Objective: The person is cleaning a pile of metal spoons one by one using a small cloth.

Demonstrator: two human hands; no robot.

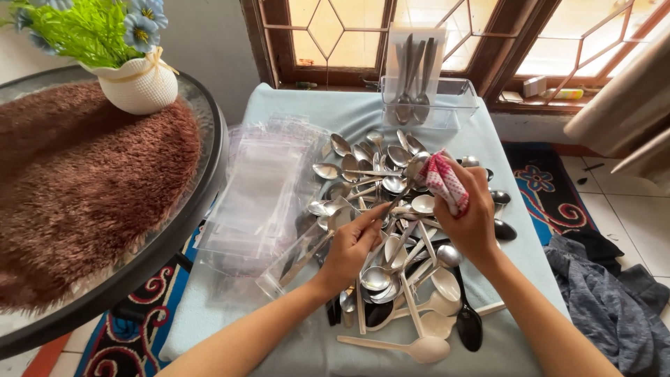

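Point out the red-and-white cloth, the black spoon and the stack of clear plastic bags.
red-and-white cloth [444,181], head view, on the bunched fabric above the right hand's fingers.
black spoon [469,328], head view, on its bowl.
stack of clear plastic bags [262,185], head view, middle of the top bag.

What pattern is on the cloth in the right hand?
Red-and-white checks on the cloth, bunched in the right hand; head view.

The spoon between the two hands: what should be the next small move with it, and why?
Probably draw the red-and-white cloth along the spoon. The right hand presses the cloth around the bowl end, while the left hand pinches the handle, so the spoon is held at both ends above the pile of spoons. Whether it is already clean cannot be told.
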